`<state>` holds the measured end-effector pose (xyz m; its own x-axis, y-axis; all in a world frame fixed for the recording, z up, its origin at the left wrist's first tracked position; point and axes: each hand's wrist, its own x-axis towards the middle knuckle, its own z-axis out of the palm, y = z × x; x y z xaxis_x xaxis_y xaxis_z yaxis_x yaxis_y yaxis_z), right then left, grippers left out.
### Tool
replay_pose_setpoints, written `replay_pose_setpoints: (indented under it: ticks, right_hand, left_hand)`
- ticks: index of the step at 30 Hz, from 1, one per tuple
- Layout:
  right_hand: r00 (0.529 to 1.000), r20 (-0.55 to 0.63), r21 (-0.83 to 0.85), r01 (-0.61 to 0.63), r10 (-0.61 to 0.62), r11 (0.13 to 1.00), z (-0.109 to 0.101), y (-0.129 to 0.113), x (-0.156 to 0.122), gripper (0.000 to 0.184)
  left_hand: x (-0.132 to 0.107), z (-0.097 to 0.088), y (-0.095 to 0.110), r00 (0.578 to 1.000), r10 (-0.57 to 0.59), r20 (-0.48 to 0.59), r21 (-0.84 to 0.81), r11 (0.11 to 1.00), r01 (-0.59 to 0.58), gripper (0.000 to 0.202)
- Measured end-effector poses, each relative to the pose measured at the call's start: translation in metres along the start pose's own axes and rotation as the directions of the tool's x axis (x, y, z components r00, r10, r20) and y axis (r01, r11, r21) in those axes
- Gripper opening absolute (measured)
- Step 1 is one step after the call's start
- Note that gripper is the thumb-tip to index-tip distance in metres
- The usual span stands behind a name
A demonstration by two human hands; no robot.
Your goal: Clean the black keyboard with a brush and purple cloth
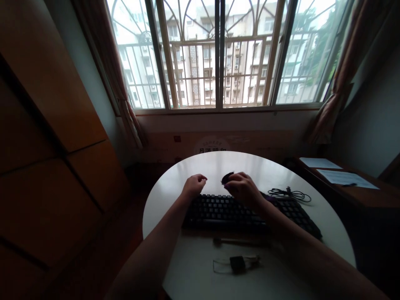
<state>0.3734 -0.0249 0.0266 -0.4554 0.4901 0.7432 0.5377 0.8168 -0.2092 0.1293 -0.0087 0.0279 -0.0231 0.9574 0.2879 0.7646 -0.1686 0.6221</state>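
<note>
A black keyboard lies across the white round table, partly hidden by my right forearm. Above its back edge, my right hand pinches a small dark, roundish thing with a ragged edge; its kind is not clear. My left hand is closed near the keyboard's back left corner, thumb and fingers curled together; whatever may be between them is hidden. Nearer to me, a thin stick with a dark thick end lies in front of the keyboard. Below it rests a wire-looped tool with a black block in its middle.
A coiled black cable sits behind the keyboard's right part. The round table has a curved edge. At right, a brown desk holds sheets of paper and a pen. A wooden cabinet stands at left.
</note>
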Motion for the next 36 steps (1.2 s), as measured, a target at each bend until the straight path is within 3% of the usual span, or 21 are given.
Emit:
replay_pose_setpoints:
  ticks: [3, 6, 16, 26, 31, 36]
  right_hand:
    - [0.974, 0.227, 0.007, 0.022, -0.023, 1.0, 0.028, 0.008, -0.008, 0.019]
    - [0.955, 0.295, 0.078, -0.001, -0.022, 0.997, 0.035, 0.015, -0.013, 0.022]
    - [0.934, 0.356, 0.174, -0.033, -0.032, 0.984, 0.031, 0.011, -0.014, 0.023]
    - [0.907, 0.393, -0.04, -0.147, 0.151, 0.988, 0.038, 0.0, -0.006, 0.031]
    - [0.875, 0.434, -0.008, -0.233, 0.213, 0.972, 0.042, -0.002, -0.007, 0.036]
    - [0.871, 0.418, 0.035, -0.298, 0.256, 0.954, 0.046, 0.003, -0.007, 0.029]
  left_hand:
    - [0.001, 0.007, -0.006, 0.998, -0.018, 0.068, 0.043, 0.999, 0.015, 0.024]
    - [0.001, 0.013, -0.01, 0.992, -0.002, 0.128, 0.088, 0.996, -0.009, 0.025]
    - [-0.001, 0.017, -0.014, 0.97, 0.022, 0.243, 0.165, 0.984, -0.064, 0.028]
    - [-0.002, 0.017, -0.011, 0.961, 0.021, 0.276, 0.22, 0.972, -0.085, 0.028]
    - [0.0, 0.018, -0.014, 0.962, 0.054, 0.269, 0.204, 0.973, -0.111, 0.027]
    - [0.002, 0.018, -0.017, 0.964, 0.093, 0.249, 0.165, 0.977, -0.137, 0.028]
